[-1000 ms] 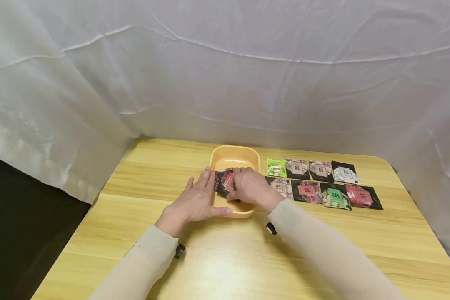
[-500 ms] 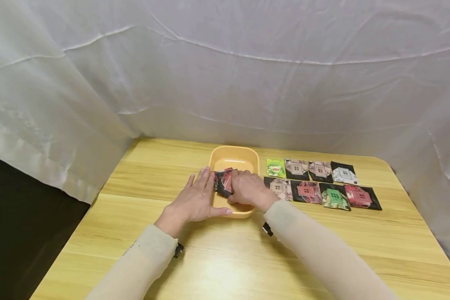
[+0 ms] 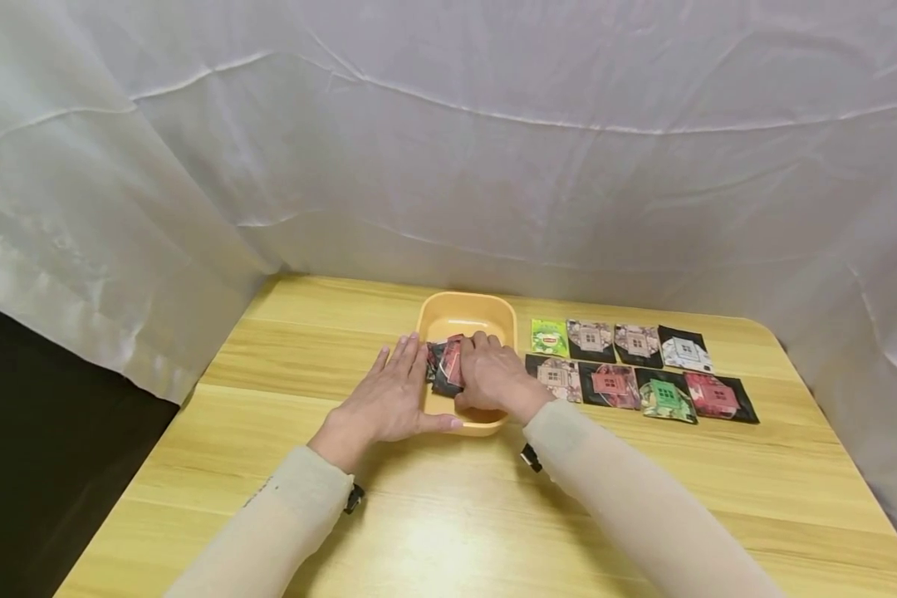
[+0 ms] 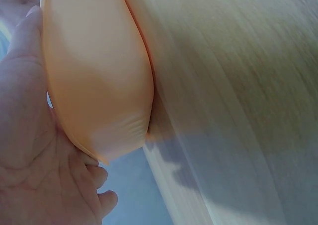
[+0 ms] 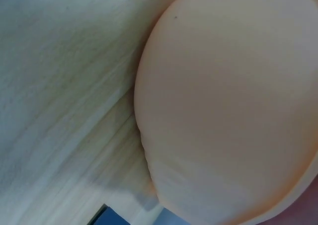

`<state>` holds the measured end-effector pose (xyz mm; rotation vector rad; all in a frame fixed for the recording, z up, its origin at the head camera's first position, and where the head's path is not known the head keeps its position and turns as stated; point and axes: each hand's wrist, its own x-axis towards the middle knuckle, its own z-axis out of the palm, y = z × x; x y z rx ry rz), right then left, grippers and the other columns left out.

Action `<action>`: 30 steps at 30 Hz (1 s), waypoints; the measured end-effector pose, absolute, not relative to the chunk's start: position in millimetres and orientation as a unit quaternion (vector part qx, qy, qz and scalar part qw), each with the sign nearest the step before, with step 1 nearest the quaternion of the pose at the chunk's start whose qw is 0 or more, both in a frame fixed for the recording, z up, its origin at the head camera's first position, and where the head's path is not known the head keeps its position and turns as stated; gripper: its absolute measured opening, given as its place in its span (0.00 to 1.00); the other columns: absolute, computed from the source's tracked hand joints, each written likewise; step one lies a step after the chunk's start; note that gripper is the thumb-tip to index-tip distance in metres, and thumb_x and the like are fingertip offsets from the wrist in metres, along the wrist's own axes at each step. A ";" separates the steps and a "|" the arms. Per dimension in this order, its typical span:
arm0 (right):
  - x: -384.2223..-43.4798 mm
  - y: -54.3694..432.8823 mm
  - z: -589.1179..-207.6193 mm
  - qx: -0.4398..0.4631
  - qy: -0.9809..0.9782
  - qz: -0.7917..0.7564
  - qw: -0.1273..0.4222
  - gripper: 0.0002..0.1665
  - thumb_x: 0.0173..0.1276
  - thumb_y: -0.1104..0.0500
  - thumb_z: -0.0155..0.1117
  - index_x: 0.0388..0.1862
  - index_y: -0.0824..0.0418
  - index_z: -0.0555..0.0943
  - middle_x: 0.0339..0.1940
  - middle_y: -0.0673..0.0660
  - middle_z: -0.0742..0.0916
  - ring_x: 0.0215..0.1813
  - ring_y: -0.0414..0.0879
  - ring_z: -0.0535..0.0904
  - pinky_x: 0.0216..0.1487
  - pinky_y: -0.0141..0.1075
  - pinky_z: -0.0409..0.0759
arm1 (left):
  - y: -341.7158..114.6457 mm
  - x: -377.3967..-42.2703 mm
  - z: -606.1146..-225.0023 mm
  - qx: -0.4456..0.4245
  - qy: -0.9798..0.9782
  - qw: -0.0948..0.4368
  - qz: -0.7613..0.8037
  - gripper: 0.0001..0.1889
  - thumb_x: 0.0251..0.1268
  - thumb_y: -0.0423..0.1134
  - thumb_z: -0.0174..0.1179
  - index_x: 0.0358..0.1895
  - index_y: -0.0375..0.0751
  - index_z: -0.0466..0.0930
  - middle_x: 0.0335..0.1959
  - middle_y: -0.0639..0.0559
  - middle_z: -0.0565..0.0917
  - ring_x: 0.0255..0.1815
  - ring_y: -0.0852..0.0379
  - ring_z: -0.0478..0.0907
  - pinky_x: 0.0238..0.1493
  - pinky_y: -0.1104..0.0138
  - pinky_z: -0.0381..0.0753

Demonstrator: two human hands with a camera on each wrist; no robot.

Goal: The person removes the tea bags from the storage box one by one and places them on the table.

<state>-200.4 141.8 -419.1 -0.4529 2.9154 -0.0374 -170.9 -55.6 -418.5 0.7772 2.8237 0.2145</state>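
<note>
A yellow-orange plastic bin (image 3: 467,304) stands on the table, with a few dark red-and-black tea bag packets (image 3: 448,365) inside, partly overlapping. My left hand (image 3: 384,399) rests on the bin's left rim with fingers extended, its thumb along the near rim. In the left wrist view, that hand (image 4: 39,135) lies against the outer bin wall (image 4: 99,76). Reaching into the bin from the right, my right hand (image 3: 489,374) has curled fingers and grips the packets at their right edge. Its fingertips are partly hidden. The right wrist view shows mostly the bin's outer wall (image 5: 223,96).
Right of the bin, several tea bag packets lie flat in two rows, among them a green one (image 3: 549,338), a white-and-black one (image 3: 685,350) and a red-and-black one (image 3: 721,397). A pale curtain (image 3: 493,183) hangs behind the wooden table (image 3: 448,515).
My right hand has shifted slightly left inside the bin, with its fingers drawn up along the packets' right edge. The packets have turned a little more upright. My left hand has stayed put.
</note>
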 end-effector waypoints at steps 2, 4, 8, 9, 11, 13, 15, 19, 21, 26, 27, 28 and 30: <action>-200.0 142.1 -418.9 -0.154 0.984 -0.016 0.093 0.61 0.53 0.39 0.84 0.76 0.68 0.67 0.64 0.64 0.78 0.61 0.57 0.75 0.63 0.52 0.82 | -55.4 -170.9 -418.4 0.263 0.956 0.105 0.074 0.72 0.56 0.89 0.45 0.86 0.30 0.39 0.87 0.33 0.36 0.89 0.40 0.35 0.87 0.46 0.39; -199.6 142.8 -418.6 -0.156 0.983 -0.020 0.091 0.61 0.53 0.39 0.84 0.76 0.68 0.67 0.64 0.64 0.78 0.61 0.57 0.75 0.64 0.52 0.81 | -55.2 -170.8 -418.2 0.262 0.956 0.106 0.074 0.72 0.56 0.89 0.45 0.86 0.31 0.39 0.87 0.33 0.36 0.89 0.40 0.34 0.87 0.46 0.39; -199.7 146.3 -415.7 -0.166 0.982 -0.024 0.081 0.62 0.52 0.38 0.83 0.76 0.67 0.66 0.65 0.65 0.78 0.63 0.58 0.75 0.67 0.52 0.81 | -54.9 -170.3 -417.4 0.263 0.956 0.106 0.074 0.72 0.56 0.89 0.45 0.86 0.31 0.39 0.87 0.34 0.36 0.89 0.39 0.36 0.87 0.45 0.40; -200.0 147.5 -414.1 -0.169 0.982 -0.024 0.078 0.61 0.52 0.38 0.83 0.75 0.67 0.66 0.64 0.64 0.78 0.63 0.58 0.75 0.67 0.52 0.80 | -54.7 -170.4 -417.4 0.263 0.956 0.104 0.074 0.72 0.56 0.89 0.45 0.86 0.31 0.40 0.87 0.33 0.36 0.89 0.39 0.37 0.87 0.45 0.41; -200.7 150.1 -409.3 -0.174 0.982 -0.025 0.072 0.60 0.52 0.38 0.83 0.74 0.67 0.67 0.65 0.64 0.78 0.63 0.58 0.75 0.68 0.52 0.80 | -54.6 -170.5 -417.2 0.263 0.956 0.105 0.075 0.72 0.55 0.90 0.44 0.86 0.31 0.40 0.87 0.33 0.36 0.89 0.39 0.36 0.87 0.45 0.40; -201.9 152.6 -403.2 -0.178 0.981 -0.028 0.066 0.59 0.52 0.38 0.83 0.72 0.66 0.68 0.64 0.64 0.78 0.63 0.58 0.75 0.68 0.52 0.80 | -54.7 -171.0 -417.5 0.261 0.956 0.106 0.077 0.73 0.55 0.90 0.44 0.86 0.31 0.40 0.87 0.34 0.36 0.89 0.40 0.36 0.87 0.46 0.40; -202.7 155.9 -396.3 -0.181 0.981 -0.034 0.059 0.58 0.51 0.38 0.84 0.72 0.66 0.68 0.63 0.64 0.78 0.63 0.58 0.74 0.67 0.52 0.80 | -55.0 -171.1 -417.7 0.260 0.956 0.108 0.078 0.73 0.55 0.90 0.44 0.86 0.31 0.40 0.88 0.34 0.35 0.89 0.40 0.35 0.87 0.46 0.40; -203.3 167.1 -382.0 -0.187 0.981 -0.044 0.040 0.58 0.51 0.40 0.82 0.72 0.66 0.67 0.63 0.64 0.77 0.64 0.59 0.73 0.68 0.54 0.79 | -55.3 -170.8 -417.9 0.260 0.956 0.106 0.081 0.72 0.55 0.90 0.45 0.86 0.31 0.40 0.88 0.34 0.36 0.89 0.41 0.34 0.87 0.47 0.40; -203.1 175.0 -374.3 -0.190 0.980 -0.050 0.030 0.58 0.50 0.41 0.80 0.73 0.67 0.66 0.64 0.65 0.77 0.64 0.60 0.73 0.70 0.54 0.78 | -55.1 -170.7 -417.8 0.261 0.956 0.103 0.082 0.72 0.55 0.90 0.46 0.86 0.31 0.41 0.88 0.34 0.37 0.89 0.41 0.34 0.87 0.47 0.40; -197.9 198.2 -356.3 -0.196 0.978 -0.059 0.028 0.59 0.52 0.40 0.81 0.74 0.69 0.66 0.64 0.66 0.76 0.64 0.61 0.72 0.72 0.54 0.75 | -55.3 -170.7 -418.3 0.262 0.956 0.101 0.085 0.72 0.56 0.89 0.47 0.86 0.31 0.41 0.88 0.34 0.37 0.89 0.40 0.36 0.87 0.46 0.41; -195.9 203.3 -353.7 -0.196 0.978 -0.058 0.031 0.60 0.53 0.39 0.81 0.75 0.69 0.65 0.66 0.67 0.76 0.65 0.61 0.72 0.72 0.54 0.75 | -55.4 -170.7 -418.5 0.262 0.956 0.102 0.086 0.72 0.56 0.89 0.47 0.86 0.31 0.40 0.88 0.34 0.37 0.89 0.40 0.36 0.87 0.46 0.41; -193.7 208.6 -351.6 -0.196 0.978 -0.057 0.033 0.59 0.53 0.40 0.81 0.74 0.69 0.65 0.66 0.67 0.75 0.65 0.61 0.72 0.72 0.54 0.75 | -55.4 -170.6 -418.5 0.261 0.956 0.104 0.088 0.72 0.56 0.89 0.48 0.86 0.31 0.40 0.88 0.34 0.36 0.89 0.40 0.36 0.87 0.46 0.41; -188.9 219.7 -349.7 -0.195 0.979 -0.055 0.035 0.58 0.54 0.41 0.80 0.74 0.69 0.65 0.66 0.67 0.75 0.65 0.61 0.72 0.71 0.55 0.75 | -55.3 -170.4 -418.6 0.260 0.956 0.106 0.089 0.72 0.55 0.89 0.48 0.86 0.32 0.40 0.88 0.34 0.36 0.89 0.41 0.35 0.87 0.46 0.40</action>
